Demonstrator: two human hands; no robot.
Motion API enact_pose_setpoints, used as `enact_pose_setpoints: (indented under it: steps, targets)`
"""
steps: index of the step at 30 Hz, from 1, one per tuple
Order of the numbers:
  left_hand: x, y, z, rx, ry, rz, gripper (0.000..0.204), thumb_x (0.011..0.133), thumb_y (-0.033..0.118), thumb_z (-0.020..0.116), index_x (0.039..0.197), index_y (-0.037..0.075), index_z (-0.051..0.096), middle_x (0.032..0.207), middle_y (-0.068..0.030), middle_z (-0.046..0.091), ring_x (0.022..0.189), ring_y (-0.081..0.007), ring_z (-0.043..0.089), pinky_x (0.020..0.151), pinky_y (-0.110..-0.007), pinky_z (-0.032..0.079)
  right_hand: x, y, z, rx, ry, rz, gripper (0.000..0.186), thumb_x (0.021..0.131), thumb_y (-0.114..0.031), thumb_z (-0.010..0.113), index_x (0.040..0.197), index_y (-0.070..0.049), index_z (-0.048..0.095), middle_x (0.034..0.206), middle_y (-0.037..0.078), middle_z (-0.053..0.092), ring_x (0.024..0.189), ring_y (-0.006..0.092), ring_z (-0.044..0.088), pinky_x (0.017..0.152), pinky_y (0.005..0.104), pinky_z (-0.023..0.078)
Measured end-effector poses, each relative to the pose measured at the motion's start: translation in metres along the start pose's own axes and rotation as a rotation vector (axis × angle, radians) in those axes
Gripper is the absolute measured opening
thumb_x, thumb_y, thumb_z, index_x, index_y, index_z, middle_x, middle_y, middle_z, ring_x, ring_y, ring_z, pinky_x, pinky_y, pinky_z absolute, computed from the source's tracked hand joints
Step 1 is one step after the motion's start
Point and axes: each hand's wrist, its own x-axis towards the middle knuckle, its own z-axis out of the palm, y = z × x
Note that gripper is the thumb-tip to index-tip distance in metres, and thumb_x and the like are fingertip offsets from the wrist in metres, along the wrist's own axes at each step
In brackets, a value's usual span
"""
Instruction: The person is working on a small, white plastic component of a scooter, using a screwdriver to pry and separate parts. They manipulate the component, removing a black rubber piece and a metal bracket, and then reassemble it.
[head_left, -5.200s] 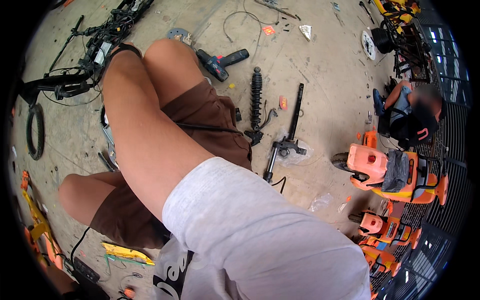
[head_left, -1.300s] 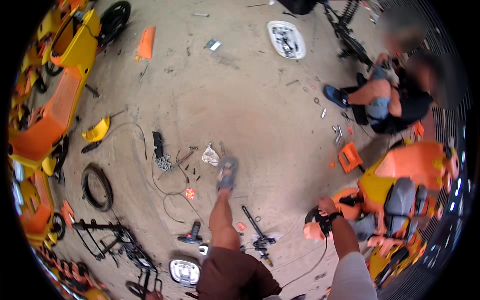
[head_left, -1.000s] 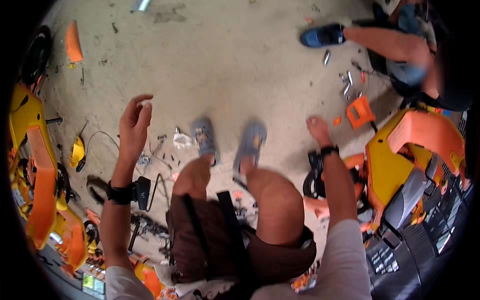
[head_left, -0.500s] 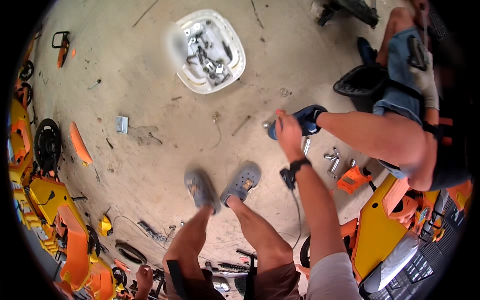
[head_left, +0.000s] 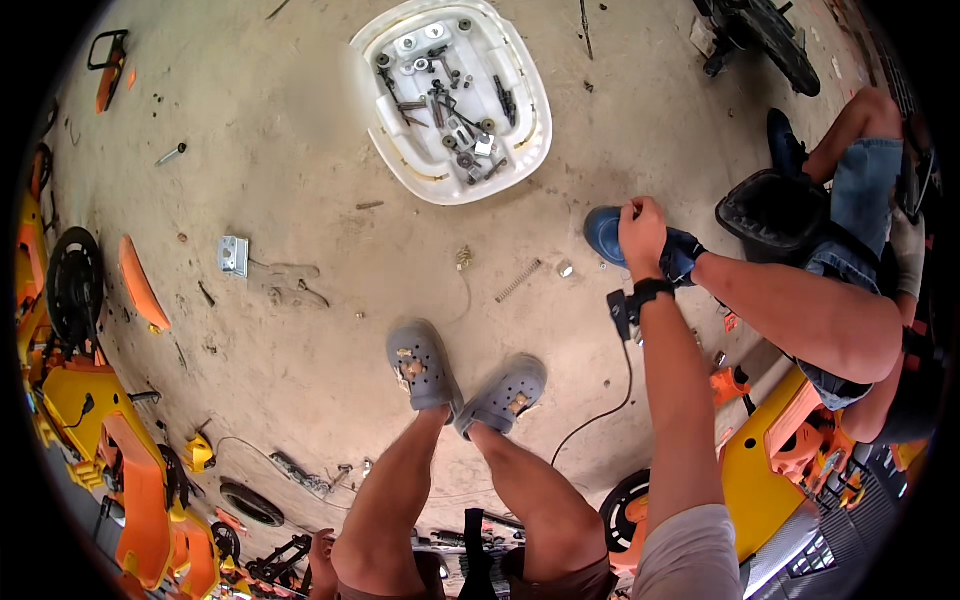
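Note:
My right hand (head_left: 642, 235) is stretched out forward with its fingers curled together, in front of a co-worker's dark blue shoe (head_left: 604, 236). What it holds, if anything, is hidden by the fingers. A black band with a small dark device (head_left: 618, 314) and a cable is on that wrist. At the lower edge, beside my left knee, only part of my left hand (head_left: 322, 562) shows, too small to read its grip. A coil spring (head_left: 518, 281) and a small shiny metal piece (head_left: 565, 268) lie on the floor left of my right hand.
A white tub (head_left: 540, 130) with bolts and metal parts stands ahead. To the right a co-worker sits beside a black bin (head_left: 775, 210). Yellow-orange bike frames (head_left: 760, 450) flank both sides. A metal box (head_left: 233, 256) and an orange panel (head_left: 143, 285) lie left; my grey clogs (head_left: 420, 365) are below.
The view has shifted and my feet have moved. My right hand has moved from the shoe's toe side toward its middle, its fingers now bunched. The tub appears larger and further right.

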Motion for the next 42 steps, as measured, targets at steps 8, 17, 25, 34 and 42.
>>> enact_pose_setpoints:
  steps: [8,17,25,34,42]
  targets:
    - [-0.028,0.002,-0.016,0.152,-0.061,0.048,0.024,0.088,0.007,0.067,0.109,-0.003,0.062,0.088,-0.0113,0.071,0.087,-0.0143,0.067,0.072,-0.028,0.053,-0.213,0.046,0.014,0.139,-0.240,0.089,0.032,0.088,-0.021,0.068,0.116,-0.005,0.064,0.082,0.010,0.070,0.078,0.0272,0.069,0.071,0.0370,0.055]
    - [0.017,0.012,-0.056,0.267,-0.011,0.243,0.022,0.087,0.013,0.065,0.106,0.002,0.062,0.080,-0.0175,0.068,0.075,-0.0282,0.069,0.065,-0.035,0.052,-0.181,0.105,0.014,0.217,-0.285,0.358,0.036,0.085,-0.033,0.066,0.111,-0.007,0.067,0.090,0.021,0.071,0.089,0.0374,0.069,0.077,0.0427,0.055]
    - [-0.092,0.159,-0.103,0.732,-0.093,0.417,0.020,0.088,0.022,0.065,0.090,0.003,0.069,0.071,-0.0148,0.070,0.067,-0.0274,0.071,0.061,-0.038,0.054,-0.409,0.084,-0.148,0.044,-0.638,0.353,0.023,0.082,-0.033,0.062,0.092,-0.016,0.074,0.100,0.013,0.072,0.098,0.0335,0.067,0.087,0.0443,0.054]
    - [-0.088,0.326,-0.171,1.545,-0.283,1.267,0.034,0.078,0.038,0.067,0.070,0.005,0.070,0.061,-0.0129,0.066,0.066,-0.0317,0.068,0.067,-0.045,0.056,-0.582,0.013,-0.358,0.153,-0.278,0.705,0.037,0.088,-0.036,0.052,0.098,-0.009,0.073,0.101,0.019,0.070,0.098,0.0395,0.066,0.086,0.0509,0.053]
    - [-0.062,0.522,-0.175,1.650,-0.210,1.169,0.018,0.066,0.017,0.064,0.061,0.000,0.066,0.063,-0.0185,0.066,0.063,-0.0347,0.068,0.068,-0.043,0.057,-0.880,-0.101,-0.328,0.641,0.207,1.294,0.028,0.089,-0.028,0.058,0.098,-0.008,0.075,0.073,0.012,0.072,0.068,0.0248,0.071,0.066,0.0381,0.057]
